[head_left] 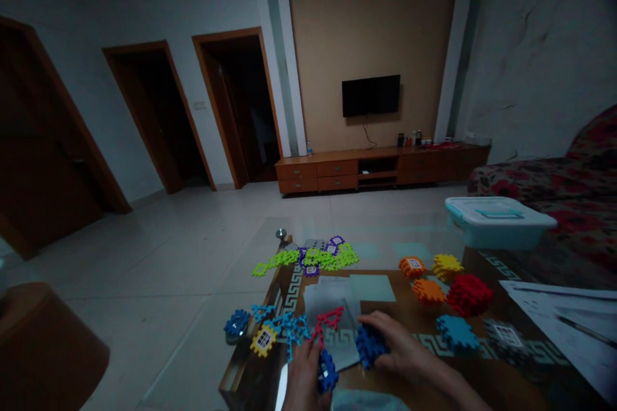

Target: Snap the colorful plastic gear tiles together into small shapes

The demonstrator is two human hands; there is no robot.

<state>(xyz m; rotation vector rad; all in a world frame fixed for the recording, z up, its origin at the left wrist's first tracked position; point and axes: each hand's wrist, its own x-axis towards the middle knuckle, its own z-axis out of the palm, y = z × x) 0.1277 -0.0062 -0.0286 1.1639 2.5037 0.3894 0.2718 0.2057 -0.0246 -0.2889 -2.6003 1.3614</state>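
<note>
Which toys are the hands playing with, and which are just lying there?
In hand: dark blue block under right hand; blue piece by left hand.
Lying about: red block, green pieces, lidded box, papers.

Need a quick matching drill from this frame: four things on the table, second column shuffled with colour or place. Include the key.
Things:
1. Block cluster under the right hand
2. Storage box
3. Chunky block near the table's right side
4. Flat chain of pieces at the far table edge

Colour:
A. lime green
B. red
C. dark blue
D. pale teal with a white lid

Pairs: 1-C, 2-D, 3-B, 4-A

The left hand touches another blue piece at the near edge.
</note>
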